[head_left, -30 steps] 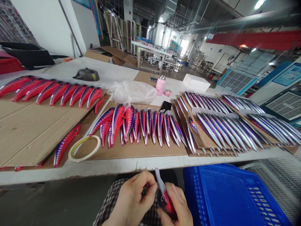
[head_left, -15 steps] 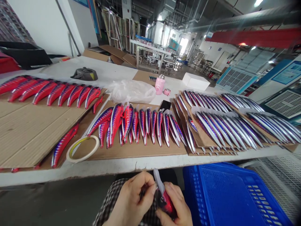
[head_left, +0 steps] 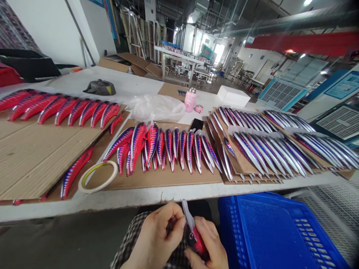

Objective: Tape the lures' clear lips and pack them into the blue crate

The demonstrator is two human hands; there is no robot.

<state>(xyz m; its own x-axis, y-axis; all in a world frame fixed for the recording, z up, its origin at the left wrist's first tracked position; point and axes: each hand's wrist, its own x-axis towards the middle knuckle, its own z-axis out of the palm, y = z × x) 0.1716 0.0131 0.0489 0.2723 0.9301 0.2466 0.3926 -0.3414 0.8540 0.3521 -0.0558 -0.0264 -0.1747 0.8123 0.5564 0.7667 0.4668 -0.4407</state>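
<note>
Over my lap, my right hand (head_left: 212,239) grips a red and dark fishing lure (head_left: 197,242) whose pale, clear lip points up toward the table edge. The fingers of my left hand (head_left: 164,228) are pinched together beside the lure's head, close to the base of the lip; whatever is between the fingertips is too small or hidden. Ahead on the table, a row of red, purple and silver lures (head_left: 168,145) lies on a cardboard sheet (head_left: 157,180). A roll of masking tape (head_left: 112,176) rests to the left of that row.
Stacked cardboard layers at right carry many silver-purple lures (head_left: 260,149). More red lures (head_left: 58,106) line the cardboard at left. A blue plastic crate (head_left: 280,231) stands low at right. Behind are a plastic bag (head_left: 157,106), a pink bottle (head_left: 190,100) and a phone (head_left: 197,124).
Both hands stay almost in place. The lure's lip has shifted slightly left and up; the view has moved very little.
</note>
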